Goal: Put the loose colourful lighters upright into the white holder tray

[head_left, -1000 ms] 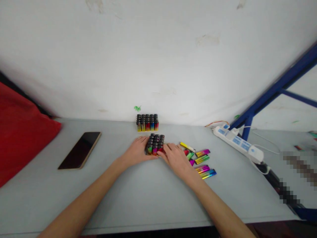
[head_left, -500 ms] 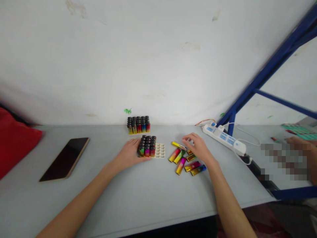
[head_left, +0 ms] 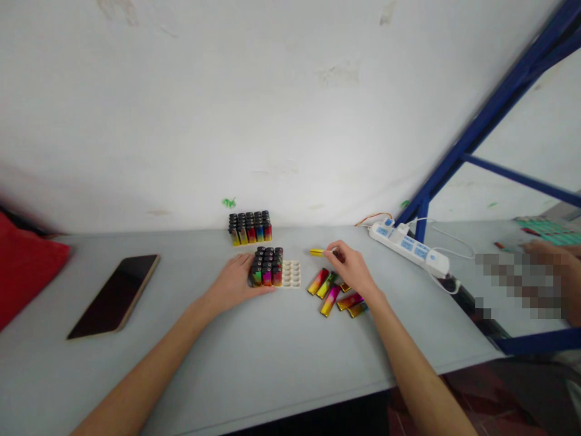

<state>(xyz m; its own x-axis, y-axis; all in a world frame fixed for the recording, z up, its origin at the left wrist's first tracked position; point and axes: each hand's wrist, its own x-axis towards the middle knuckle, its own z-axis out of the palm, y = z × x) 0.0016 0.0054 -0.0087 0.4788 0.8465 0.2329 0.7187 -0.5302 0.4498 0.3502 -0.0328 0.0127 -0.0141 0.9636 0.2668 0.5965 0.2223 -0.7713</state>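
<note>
My left hand (head_left: 236, 280) is wrapped round the left side of a block of black-topped colourful lighters (head_left: 267, 266). They stand upright in a pale tray (head_left: 292, 274), whose right part shows bare round slots. In the fingertips of my right hand (head_left: 347, 261) is a yellow lighter (head_left: 316, 252), its yellow end pointing left. Several colourful lighters (head_left: 330, 301) lie loose on the grey table below my right hand, partly hidden by it.
A second lighter block (head_left: 250, 229) stands by the wall. A dark phone-like slab (head_left: 115, 295) and red cloth (head_left: 29, 266) lie left. On the right are a white power strip (head_left: 408, 247), a blue frame (head_left: 481, 124) and another person's hand (head_left: 551, 254).
My right hand has closed on the yellow lighter and lifted it slightly up and left from the loose ones. My left hand keeps its place at the block. The view has shifted slightly.
</note>
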